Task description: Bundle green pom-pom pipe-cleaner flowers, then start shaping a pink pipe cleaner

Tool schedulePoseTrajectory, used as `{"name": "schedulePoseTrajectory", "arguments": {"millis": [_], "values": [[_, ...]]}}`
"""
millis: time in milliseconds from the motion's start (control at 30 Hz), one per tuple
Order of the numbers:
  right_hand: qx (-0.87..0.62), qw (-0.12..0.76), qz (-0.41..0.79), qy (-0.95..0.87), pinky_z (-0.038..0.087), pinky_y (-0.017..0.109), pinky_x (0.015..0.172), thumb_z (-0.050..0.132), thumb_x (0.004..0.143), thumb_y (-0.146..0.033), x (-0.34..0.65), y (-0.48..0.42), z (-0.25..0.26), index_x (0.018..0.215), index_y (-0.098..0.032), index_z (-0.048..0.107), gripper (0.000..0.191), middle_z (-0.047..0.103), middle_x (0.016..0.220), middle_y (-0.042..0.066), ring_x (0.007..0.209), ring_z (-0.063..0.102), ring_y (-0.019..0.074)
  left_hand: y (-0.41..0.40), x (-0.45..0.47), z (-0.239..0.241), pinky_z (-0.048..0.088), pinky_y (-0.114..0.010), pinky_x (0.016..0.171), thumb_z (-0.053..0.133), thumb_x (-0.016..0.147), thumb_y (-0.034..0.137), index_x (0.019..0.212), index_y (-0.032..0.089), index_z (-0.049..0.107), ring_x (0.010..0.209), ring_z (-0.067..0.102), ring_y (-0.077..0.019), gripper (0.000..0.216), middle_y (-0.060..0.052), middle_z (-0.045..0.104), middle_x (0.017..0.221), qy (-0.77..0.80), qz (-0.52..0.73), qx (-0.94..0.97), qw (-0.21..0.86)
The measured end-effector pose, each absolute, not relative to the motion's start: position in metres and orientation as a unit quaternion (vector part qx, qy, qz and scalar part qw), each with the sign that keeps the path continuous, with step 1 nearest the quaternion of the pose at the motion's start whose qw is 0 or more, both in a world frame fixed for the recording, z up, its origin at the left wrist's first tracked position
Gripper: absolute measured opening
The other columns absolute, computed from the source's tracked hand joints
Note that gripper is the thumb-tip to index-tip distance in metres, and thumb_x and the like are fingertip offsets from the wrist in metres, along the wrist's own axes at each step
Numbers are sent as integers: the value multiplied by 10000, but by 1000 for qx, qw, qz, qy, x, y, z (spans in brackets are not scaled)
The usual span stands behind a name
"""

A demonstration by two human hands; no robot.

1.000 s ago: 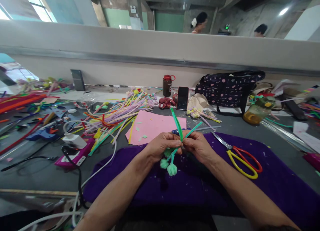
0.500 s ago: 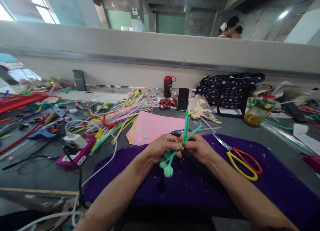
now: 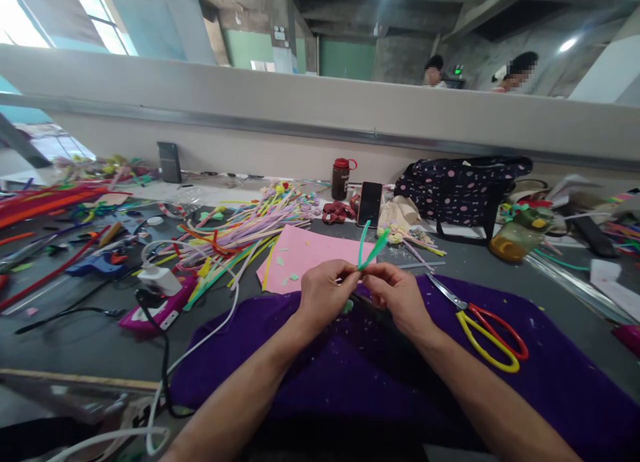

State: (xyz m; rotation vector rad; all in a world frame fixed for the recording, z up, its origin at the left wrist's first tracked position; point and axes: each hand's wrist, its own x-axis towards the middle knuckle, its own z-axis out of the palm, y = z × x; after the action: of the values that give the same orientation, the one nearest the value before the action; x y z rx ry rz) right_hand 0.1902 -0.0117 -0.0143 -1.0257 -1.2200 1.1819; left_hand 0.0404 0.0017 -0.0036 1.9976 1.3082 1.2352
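Two green pipe cleaner (image 3: 373, 253) tips fork upward; left hand (image 3: 324, 294), right hand (image 3: 396, 297) fingers pinch base.

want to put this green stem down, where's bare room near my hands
Bare: the purple cloth below the green stem, between your arms, left of the scissors; the grey table left of the white cable. Crowded: the stick pile beside the pink sheet, and around the bag.

Grey partition (image 3: 320, 115) — bright windows (image 3: 95, 15) beyond
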Motion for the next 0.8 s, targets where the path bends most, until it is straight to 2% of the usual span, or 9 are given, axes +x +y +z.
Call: {"name": "schedulePoseTrajectory", "arguments": {"millis": [100,200,333,467,533,600,700,800], "values": [[-426,554,501,-511,273,175,365,658,672,-338,185,-14,-15,748,-149,614,209,489,476,-52,381,380,52,-2,43,-7,394,-260,681,530,753,239,735,188,651,720,574,-146,133,-24,659,734,466,431,768,81],[-434,566,496,-496,233,178,351,648,680,-351,185,-12,-19,708,-145,609,211,450,433,-62,355,335,46,-3,45,-11,391,-269,687,506,775,229,747,193,642,725,575,-150,144,-29,654,725,442,420,793,3],[-417,570,525,-474,213,180,355,644,687,-323,186,-9,-21,672,-147,590,184,446,432,-62,354,332,45,-4,46,-12,392,-271,671,494,787,230,730,185,629,698,570,-149,154,-35,643,699,425,420,801,-32],[-391,573,573,-435,199,179,360,640,691,-302,185,-9,-21,645,-146,565,179,443,439,-60,361,333,45,-6,47,-9,393,-270,669,501,779,229,733,182,630,694,566,-148,145,-36,645,704,420,434,797,-5],[-375,577,596,-414,197,176,362,645,688,-289,185,-9,-21,638,-144,558,176,437,443,-63,361,326,41,-8,47,-6,394,-271,679,514,765,226,729,182,635,709,565,-150,134,-35,649,719,426,442,788,39],[-361,581,616,-390,194,172,358,662,669,-265,185,-9,-22,631,-140,561,165,428,439,-68,358,310,34,-8,47,-3,397,-263,667,524,751,227,724,180,639,702,561,-146,128,-29,647,720,439,450,767,130],[-340,577,650,-358,200,159,352,683,640,-218,187,-8,-22,624,-135,576,136,418,423,-75,350,286,23,-7,47,-1,400,-233,607,536,736,240,710,164,633,635,542,-122,126,-16,623,674,421,454,701,354],[-315,565,678,-348,289,159,383,689,617,-192,189,-6,-23,658,-137,600,112,491,467,-56,367,355,29,-4,48,-1,392,-212,568,582,699,245,648,134,606,549,512,-93,124,-7,589,587,358,440,591,573]]}}
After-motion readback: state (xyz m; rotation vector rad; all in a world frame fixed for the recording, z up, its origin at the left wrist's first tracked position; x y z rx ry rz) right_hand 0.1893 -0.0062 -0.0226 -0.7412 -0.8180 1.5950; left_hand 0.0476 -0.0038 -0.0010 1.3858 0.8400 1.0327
